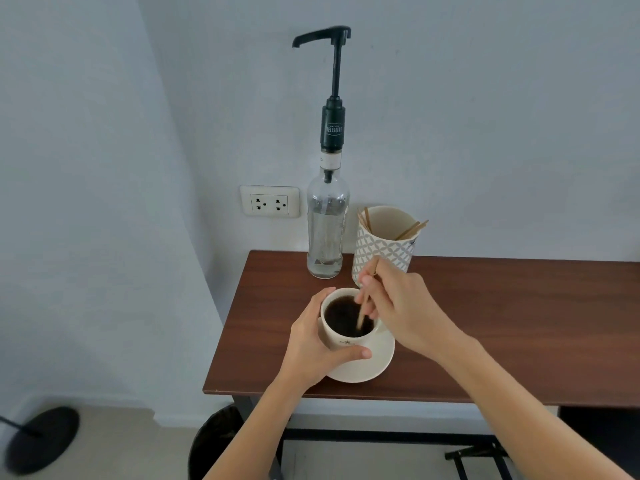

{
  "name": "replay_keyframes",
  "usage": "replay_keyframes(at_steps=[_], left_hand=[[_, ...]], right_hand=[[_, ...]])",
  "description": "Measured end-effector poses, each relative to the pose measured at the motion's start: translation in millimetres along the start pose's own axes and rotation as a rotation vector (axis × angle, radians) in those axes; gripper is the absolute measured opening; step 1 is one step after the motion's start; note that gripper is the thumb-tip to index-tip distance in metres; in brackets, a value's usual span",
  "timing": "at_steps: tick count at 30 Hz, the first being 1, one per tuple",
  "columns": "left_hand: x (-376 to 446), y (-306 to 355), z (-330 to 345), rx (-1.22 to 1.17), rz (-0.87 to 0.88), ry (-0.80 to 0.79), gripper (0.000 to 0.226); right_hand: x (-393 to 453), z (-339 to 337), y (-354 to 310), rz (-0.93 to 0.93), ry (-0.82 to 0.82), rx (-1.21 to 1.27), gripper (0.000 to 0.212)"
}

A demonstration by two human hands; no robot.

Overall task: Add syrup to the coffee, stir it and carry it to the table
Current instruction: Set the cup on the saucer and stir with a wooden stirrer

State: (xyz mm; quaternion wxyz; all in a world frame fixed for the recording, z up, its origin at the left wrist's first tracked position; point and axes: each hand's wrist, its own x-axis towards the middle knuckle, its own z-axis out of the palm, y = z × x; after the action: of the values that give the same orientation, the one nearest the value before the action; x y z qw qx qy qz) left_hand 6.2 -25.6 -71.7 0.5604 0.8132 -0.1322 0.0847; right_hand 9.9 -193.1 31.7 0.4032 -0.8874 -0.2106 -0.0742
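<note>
A cream coffee cup (341, 339) full of dark coffee stands on a cream saucer (375, 362) near the front left of a dark wooden table (502, 327). My left hand (313, 351) wraps around the cup's left side, thumb across its front. My right hand (401, 306) pinches a thin wooden stir stick (363, 308), whose lower end dips into the coffee. Behind the cup stands a clear glass syrup bottle (325, 230) with a tall black pump (332, 88), its spout pointing left.
A patterned cream holder (382, 249) with several wooden sticks stands right of the bottle, against the wall. A wall socket (270, 201) is left of the bottle. Under the table's left end sits a dark bin (216, 441); a black round base (41, 439) lies on the floor at left.
</note>
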Motion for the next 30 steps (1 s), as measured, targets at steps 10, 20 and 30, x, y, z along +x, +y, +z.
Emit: replay_keyframes(at_steps=[10,20,30], left_hand=[[-1,2,0,0.004,0.0,0.006,0.092],[-1,3,1,0.002,0.022,0.019,0.09],[0,3,0,0.009,0.023,0.009,0.094]], right_hand=[[6,-6,7,-0.05,0.041,-0.081,0.014],[11,-3,12,-0.016,0.132,-0.032,0.011],[10,9,5,-0.053,0.1,0.11,0.011]])
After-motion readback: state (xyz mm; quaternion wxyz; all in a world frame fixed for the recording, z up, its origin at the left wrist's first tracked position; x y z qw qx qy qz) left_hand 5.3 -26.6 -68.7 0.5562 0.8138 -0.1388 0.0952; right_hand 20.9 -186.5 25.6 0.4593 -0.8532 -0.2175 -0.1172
